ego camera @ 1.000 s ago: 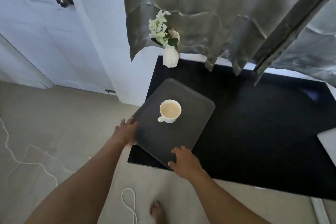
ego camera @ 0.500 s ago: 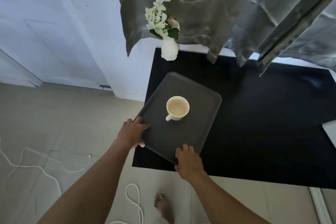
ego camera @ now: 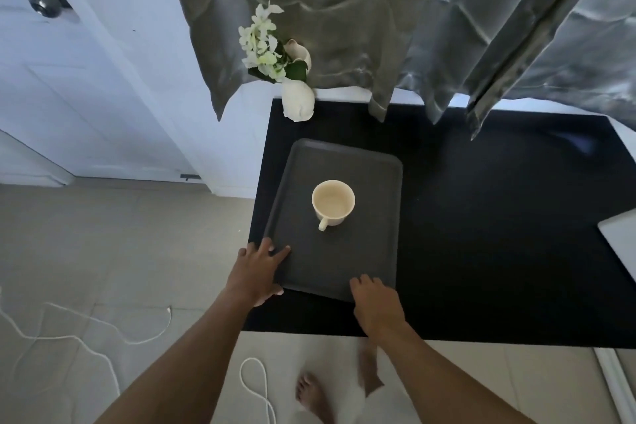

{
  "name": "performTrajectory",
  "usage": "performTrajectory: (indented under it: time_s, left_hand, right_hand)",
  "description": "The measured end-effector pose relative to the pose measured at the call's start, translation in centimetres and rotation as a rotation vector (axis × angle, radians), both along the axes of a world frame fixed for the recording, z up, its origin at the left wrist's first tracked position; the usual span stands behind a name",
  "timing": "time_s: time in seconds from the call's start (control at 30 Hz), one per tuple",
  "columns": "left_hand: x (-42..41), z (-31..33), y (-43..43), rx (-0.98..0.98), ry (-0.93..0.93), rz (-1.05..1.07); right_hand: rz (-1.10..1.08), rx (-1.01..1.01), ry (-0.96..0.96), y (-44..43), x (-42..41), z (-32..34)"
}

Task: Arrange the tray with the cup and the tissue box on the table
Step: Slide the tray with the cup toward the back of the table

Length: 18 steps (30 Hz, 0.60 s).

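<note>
A dark grey tray (ego camera: 361, 262) lies on the black table (ego camera: 481, 251), near its left edge. A cream cup (ego camera: 332, 202) stands upright in the tray's middle, handle toward me. My left hand (ego camera: 256, 274) grips the tray's near left corner, fingers on top, thumb underneath. My right hand (ego camera: 375, 303) holds the tray's near edge at its right end. No tissue box is in view.
A white vase with white flowers (ego camera: 297, 101) stands at the table's far left corner. Grey curtains (ego camera: 395, 27) hang over the back edge. A pale flat object (ego camera: 619, 244) lies at the table's right. A white cord (ego camera: 103, 337) trails on the floor beside my bare foot (ego camera: 315, 399).
The tray has turned from a diagonal angle to nearly square with the table and slid further onto it. Both hands stayed on its near end.
</note>
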State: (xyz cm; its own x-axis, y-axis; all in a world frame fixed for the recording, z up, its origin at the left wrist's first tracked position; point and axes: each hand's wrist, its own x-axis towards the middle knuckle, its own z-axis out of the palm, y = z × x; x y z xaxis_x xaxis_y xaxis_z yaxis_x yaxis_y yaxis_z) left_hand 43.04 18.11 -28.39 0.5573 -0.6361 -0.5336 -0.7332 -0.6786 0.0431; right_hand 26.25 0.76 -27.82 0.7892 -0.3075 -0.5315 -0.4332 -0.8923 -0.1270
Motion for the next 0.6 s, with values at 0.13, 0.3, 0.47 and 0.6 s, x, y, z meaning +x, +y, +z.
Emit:
performTrajectory:
  time_s: [0.13,0.3,0.47,0.6]
  left_hand:
    - [-1.8,-0.1,-2.7,-0.012,-0.002,0.018]
    - [-2.4,0.0,-6.0,-0.008,0.008,0.031]
    - [-1.9,0.2,-9.0,-0.030,0.047,0.094]
    - [-0.9,0.5,-11.1,-0.055,0.061,0.148]
  right_hand:
    - [-0.014,-0.002,-0.027,-3.8,-0.3,0.7]
    - [-0.020,0.028,-0.027,-7.8,-0.1,1.2]
    - [-0.005,0.029,-0.040,-10.8,0.9,1.2]
    - [0.008,0.030,-0.064,-12.8,2.0,1.3]
